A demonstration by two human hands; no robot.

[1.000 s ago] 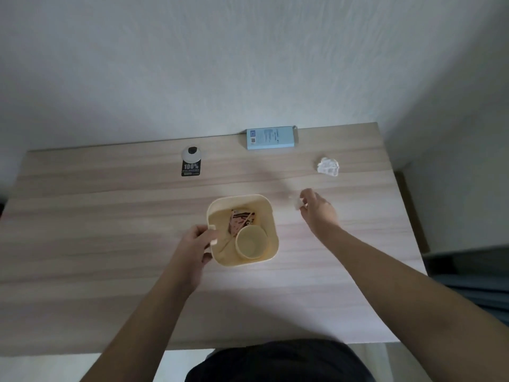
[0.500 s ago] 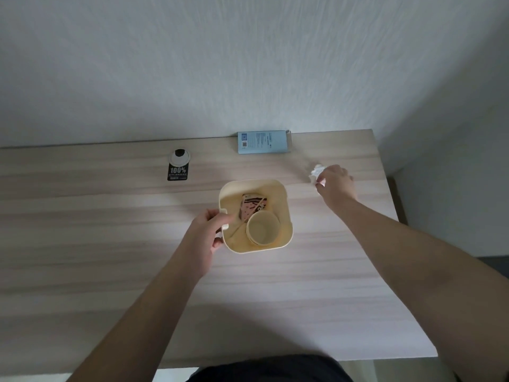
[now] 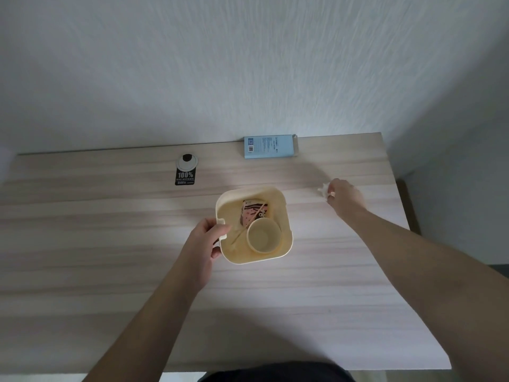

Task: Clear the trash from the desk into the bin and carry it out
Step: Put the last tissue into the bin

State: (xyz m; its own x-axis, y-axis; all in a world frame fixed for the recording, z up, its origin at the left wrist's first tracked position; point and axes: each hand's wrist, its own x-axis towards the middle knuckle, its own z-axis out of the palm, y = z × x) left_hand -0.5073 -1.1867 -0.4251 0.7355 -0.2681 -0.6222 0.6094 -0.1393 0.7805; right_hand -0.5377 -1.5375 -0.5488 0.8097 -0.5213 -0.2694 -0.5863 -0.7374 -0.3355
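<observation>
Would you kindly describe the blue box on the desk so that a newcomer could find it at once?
Start at the wooden desk and look along its far edge, where it meets the white wall. The blue box lies flat there, beyond the cream bin and right of the black tag. It is the only pale blue, rectangular thing, with small print and a code on its face.

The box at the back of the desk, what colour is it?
Light blue box, seen in the head view.

Crumpled white paper (image 3: 323,191), right of centre, mostly hidden under right hand (image 3: 343,195); blue box (image 3: 270,146) print too small to read; both forearms cut off by lower frame edge.
</observation>
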